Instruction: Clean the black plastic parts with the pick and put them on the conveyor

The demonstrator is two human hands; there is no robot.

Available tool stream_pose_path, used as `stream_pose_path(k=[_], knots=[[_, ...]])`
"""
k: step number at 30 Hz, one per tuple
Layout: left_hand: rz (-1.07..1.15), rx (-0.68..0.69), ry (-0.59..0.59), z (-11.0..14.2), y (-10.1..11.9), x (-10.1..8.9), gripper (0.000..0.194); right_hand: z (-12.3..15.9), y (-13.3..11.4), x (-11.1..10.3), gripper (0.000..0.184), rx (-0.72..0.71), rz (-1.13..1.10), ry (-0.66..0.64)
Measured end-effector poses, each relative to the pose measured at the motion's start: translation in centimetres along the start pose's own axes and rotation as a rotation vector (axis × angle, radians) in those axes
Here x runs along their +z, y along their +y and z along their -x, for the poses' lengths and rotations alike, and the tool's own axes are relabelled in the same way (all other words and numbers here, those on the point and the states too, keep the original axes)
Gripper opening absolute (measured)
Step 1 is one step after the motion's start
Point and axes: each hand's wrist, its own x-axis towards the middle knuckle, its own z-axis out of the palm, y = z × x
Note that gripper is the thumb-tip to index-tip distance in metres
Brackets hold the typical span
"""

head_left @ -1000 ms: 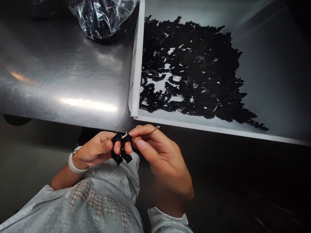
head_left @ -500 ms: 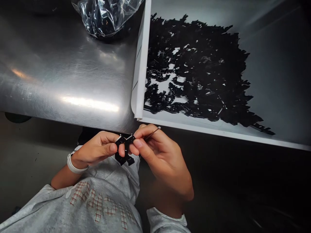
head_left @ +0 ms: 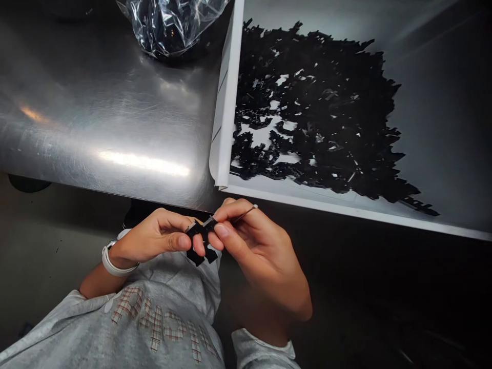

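Observation:
A small black plastic part (head_left: 197, 229), branched, with pale strips along its top edges, is held just beyond the table edge in front of my body. My left hand (head_left: 161, 238) pinches it from the left between thumb and fingers. My right hand (head_left: 261, 246) is closed at its right end, thumb and forefinger pressed together against the part. A thin rod (head_left: 246, 212) with a pale tip sticks out behind the right thumb, held within that hand. Its other end is hidden by the fingers.
A white shallow box (head_left: 357, 218) holds a heap of similar black plastic parts (head_left: 326, 118), right of the hands. On the scratched metal table (head_left: 96, 113) stands a clear plastic bag (head_left: 169, 25) with dark contents. The table's front edge lies just beyond the hands.
The black part has tilted and shifted slightly right between my fingers; its pale strips look duller now. Both hands keep their hold, with the right one moved slightly right.

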Motion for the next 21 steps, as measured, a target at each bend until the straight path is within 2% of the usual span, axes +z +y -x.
stream_pose_path(k=[2, 6, 9, 12, 15, 19, 21], knots=[[0.011, 0.005, 0.009, -0.1, 0.2, 0.3, 0.035, 0.2, 0.0, 0.0, 0.012, -0.046, 0.056, 0.060], [-0.001, 0.010, 0.104, 0.1, 0.5, 0.7, 0.034, 1.2, -0.2, 0.4, 0.029, -0.197, 0.134, 0.286], [0.001, 0.029, 0.141, 0.3, 0.5, 0.7, 0.032, 1.7, -0.6, 0.5, 0.029, -0.360, 0.255, 0.382], [0.009, 0.057, 0.126, 0.4, 0.3, 0.7, 0.028, 1.9, -1.0, 0.3, 0.026, -0.539, 0.313, 0.313], [0.037, 0.078, 0.112, 0.4, 0.2, 0.8, 0.027, 2.0, -1.3, 0.1, 0.022, -0.612, 0.268, 0.198], [0.095, 0.091, 0.081, 0.5, -0.1, 0.6, 0.029, 2.1, -1.3, 0.4, 0.023, -0.560, 0.297, 0.251], [0.101, 0.095, 0.071, 0.6, -0.2, 0.6, 0.031, 2.1, -1.1, 0.7, 0.027, -0.579, 0.288, 0.292]])
